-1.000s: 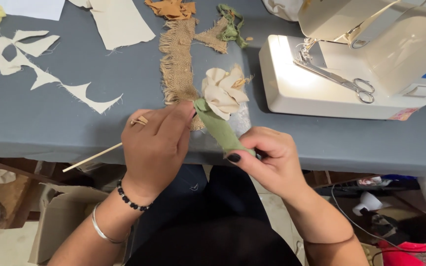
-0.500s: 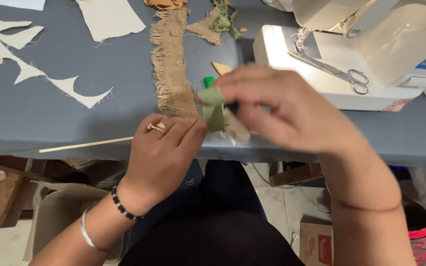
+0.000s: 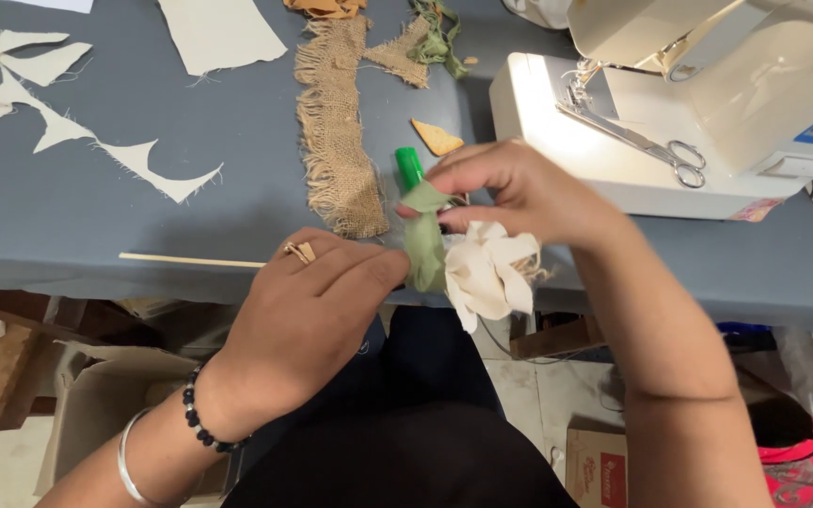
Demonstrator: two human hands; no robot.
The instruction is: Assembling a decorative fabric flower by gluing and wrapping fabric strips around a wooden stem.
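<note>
Left hand (image 3: pixel 317 306) grips the lower end of a green strip (image 3: pixel 422 246) at the worktop (image 3: pixel 143 226) edge. Right hand (image 3: pixel 519 193) pinches its upper end above a cream fabric flower (image 3: pixel 489 271). Beyond lie burlap (image 3: pixel 336 141) and a sewing machine (image 3: pixel 708 103).

Left hand (image 3: pixel 308 301) palm-down, fingers curled in grip; right hand (image 3: pixel 519 193) above, fingertips apparently pinched, forearm angled in.

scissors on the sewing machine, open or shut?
Shut. The scissors lie flat on the bed of the sewing machine, their blades together in one thin line and their two finger loops side by side.
</note>
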